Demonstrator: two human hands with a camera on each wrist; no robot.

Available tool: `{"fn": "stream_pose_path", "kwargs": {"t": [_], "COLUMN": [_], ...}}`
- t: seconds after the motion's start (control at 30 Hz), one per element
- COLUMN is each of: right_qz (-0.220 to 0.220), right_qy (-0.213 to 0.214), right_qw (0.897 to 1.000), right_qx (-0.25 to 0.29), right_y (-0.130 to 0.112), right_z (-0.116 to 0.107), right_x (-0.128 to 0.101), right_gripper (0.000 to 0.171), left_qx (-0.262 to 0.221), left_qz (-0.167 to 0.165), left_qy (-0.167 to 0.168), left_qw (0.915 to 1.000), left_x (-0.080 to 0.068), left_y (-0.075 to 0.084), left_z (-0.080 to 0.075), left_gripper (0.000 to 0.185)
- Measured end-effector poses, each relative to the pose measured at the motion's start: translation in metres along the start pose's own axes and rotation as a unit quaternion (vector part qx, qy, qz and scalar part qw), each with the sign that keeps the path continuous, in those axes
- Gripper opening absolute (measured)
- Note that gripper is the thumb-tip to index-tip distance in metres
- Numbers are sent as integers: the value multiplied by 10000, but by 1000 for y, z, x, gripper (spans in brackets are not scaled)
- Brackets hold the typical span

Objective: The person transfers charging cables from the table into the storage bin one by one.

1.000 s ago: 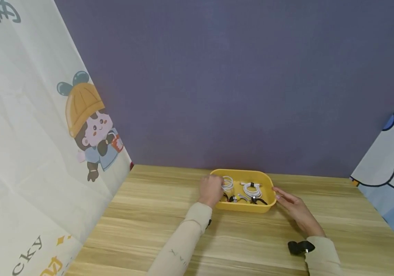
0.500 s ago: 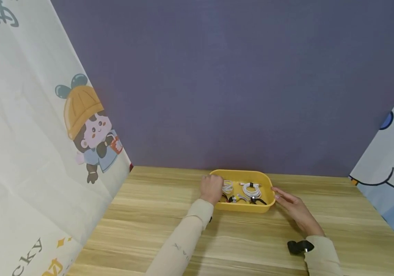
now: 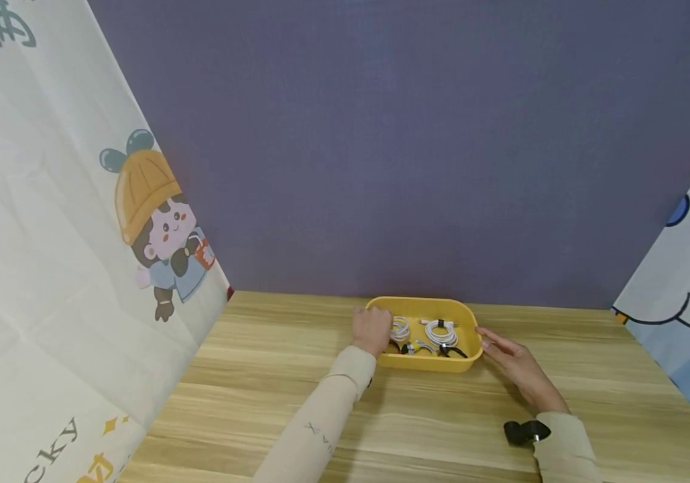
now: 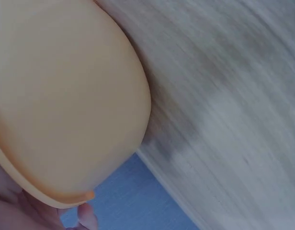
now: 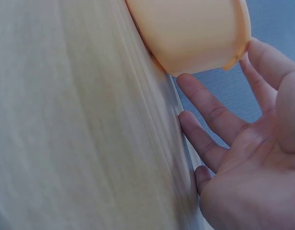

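Left hand (image 3: 371, 330): fingers curled over the left end of the yellow tray (image 3: 426, 363), gripping its rim. In the left wrist view only the fingertips (image 4: 87, 216) show, under the lip of the tray (image 4: 66, 105).

Right hand (image 3: 516, 369): fingers (image 5: 205, 112) straight and spread, holding nothing. They sit at the tray's right end; in the right wrist view the top fingertip meets the rim of the tray (image 5: 195, 33), the lower ones lie on the table (image 5: 80, 134).

Tray sits flat on the wooden table (image 3: 429, 416), near the back edge by the purple wall (image 3: 405, 147), between the two hands.

Progress, my read: the coiled white cables (image 3: 441, 332) and a couple of black ones (image 3: 453, 351) are already inside, none loose on the table. Tray looks bracketed on both ends but not lifted; only the left has a real hold, so any move of the tray is yet to come.

Printed curtains (image 3: 67, 255) hang either side.
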State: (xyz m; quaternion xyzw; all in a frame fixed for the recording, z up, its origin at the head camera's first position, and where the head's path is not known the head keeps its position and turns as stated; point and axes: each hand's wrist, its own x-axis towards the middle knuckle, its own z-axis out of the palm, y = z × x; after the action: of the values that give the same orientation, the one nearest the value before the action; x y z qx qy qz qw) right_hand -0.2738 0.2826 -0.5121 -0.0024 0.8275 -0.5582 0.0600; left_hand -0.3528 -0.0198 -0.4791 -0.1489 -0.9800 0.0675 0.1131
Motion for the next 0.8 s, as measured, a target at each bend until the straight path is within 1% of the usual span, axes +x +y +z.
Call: {"fn": "stream_pose_path", "kwargs": {"t": [0.23,0.5,0.67,0.73,0.8], "right_qz": [-17,-37,-5,8,2], "right_qy": [-26,-51,-95,-107,-118], "right_qw": [10000,10000,9999,9999,9999], "right_qx": [35,13,39,37,3], "right_y": [0,1,0,-1,-2], "right_z": [0,0,0,0,0], "right_x": [-1,-1,-1,-1,-1], "right_gripper": [63,64,67,68,67], "left_qx": [-190,-367,-562,-688,-919], "left_qz": [74,133,244,286,272], "left_qy": [-387,-495,-347,-208,-40], "left_qw": [9990,9980,9975,9970,9954], "left_x": [-1,-5,-7,-8,-9], "left_y": [0,-1,-4,-6,-7], "left_z": [-2,-8,-10,-11,-12], "left_gripper": [14,22,30,27,21]}}
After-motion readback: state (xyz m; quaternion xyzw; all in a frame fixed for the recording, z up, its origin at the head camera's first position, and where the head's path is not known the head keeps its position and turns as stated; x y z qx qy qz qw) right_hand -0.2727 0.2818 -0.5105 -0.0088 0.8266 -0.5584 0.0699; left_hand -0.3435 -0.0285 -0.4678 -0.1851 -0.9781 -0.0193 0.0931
